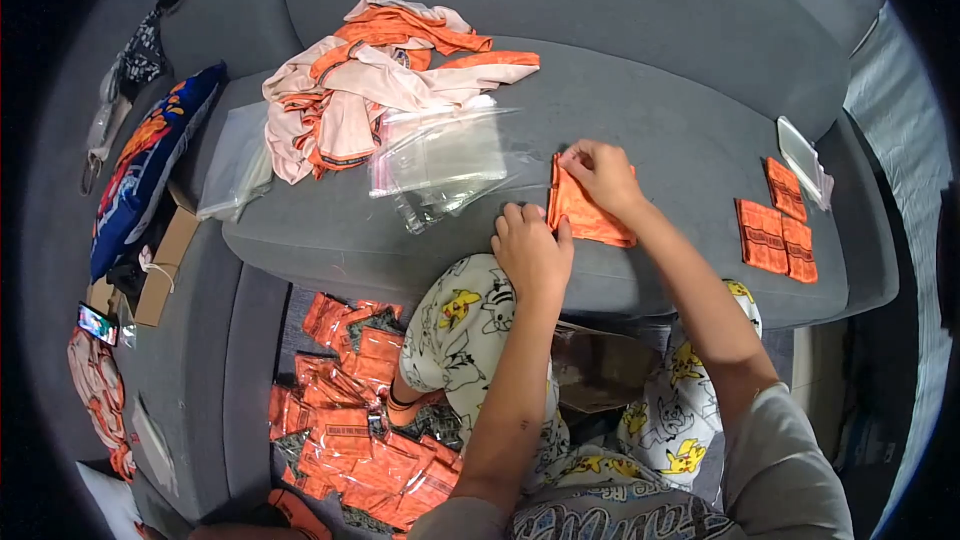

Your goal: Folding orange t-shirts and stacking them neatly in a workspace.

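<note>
On the grey sofa seat before me lies a folded orange cloth [592,221] with a darker pattern. My right hand [604,176] bends over its upper part, thumb and fingertips pinched at the top left corner. At the cloth's lower left edge rests my left hand [532,251], the thumb touching the fabric and the other fingers curled; whether they grip it is hidden. Left of the hands is a spread stack of clear plastic bags [442,157]. Several small folded orange pieces with dark printing [763,236] sit together on the right of the seat.
A loose heap of orange and pale garments [337,90] lies behind the bags. Packed orange bundles [367,435] cover the floor at left. A cardboard box [607,367] stands between my legs. At left are a blue cushion [157,172] and a phone [97,323].
</note>
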Motion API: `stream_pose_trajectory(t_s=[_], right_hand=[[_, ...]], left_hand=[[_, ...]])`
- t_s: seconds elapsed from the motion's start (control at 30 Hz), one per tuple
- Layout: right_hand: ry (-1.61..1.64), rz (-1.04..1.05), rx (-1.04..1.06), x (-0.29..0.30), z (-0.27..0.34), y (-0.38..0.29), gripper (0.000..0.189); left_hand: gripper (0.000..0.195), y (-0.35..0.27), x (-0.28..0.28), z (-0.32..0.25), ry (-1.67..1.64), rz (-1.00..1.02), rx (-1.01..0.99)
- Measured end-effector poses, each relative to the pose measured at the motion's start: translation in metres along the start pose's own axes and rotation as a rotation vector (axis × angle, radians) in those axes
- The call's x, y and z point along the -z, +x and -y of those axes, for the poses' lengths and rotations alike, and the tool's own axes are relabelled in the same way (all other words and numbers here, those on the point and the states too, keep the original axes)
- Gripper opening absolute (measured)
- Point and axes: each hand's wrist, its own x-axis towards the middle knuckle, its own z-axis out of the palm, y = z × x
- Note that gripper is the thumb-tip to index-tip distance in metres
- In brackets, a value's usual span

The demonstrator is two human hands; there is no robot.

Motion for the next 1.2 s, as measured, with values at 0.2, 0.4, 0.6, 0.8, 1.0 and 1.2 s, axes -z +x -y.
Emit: stream_pose_trajectory(t_s=[0.2,0.4,0.6,0.8,1.0,1.2], right_hand=[[-0.076,0.153,0.074,0.006,0.036,-0.066,0.040],[-0.367,-0.149,0.353,-0.025,0.027,-0.067,0.049],[-0.055,-0.071,0.309,0.011,0.035,-0.074,0.046],[0.685,0.063,-0.013,0.066,0.056,-0.096,0.030],[1.230,0.049,-0.535,0.081,0.008,-0.080,0.026],[1.253,-0.035,-0.572,0.053,-0.057,-0.086,0.025]], left_hand=[[0.026,0.002,0.003,0.007,0.001,0.070,0.045],[0.020,0.006,0.002,0.010,-0.282,0.168,0.035],[0.027,0.032,0.031,0.017,-0.600,0.019,-0.293],[0.029,0.067,0.063,0.002,-0.553,0.568,-0.666],[0.021,0.067,0.023,-0.014,-0.983,0.784,-0.149],[0.021,0.072,-0.039,-0.012,-0.852,0.767,-0.065]])
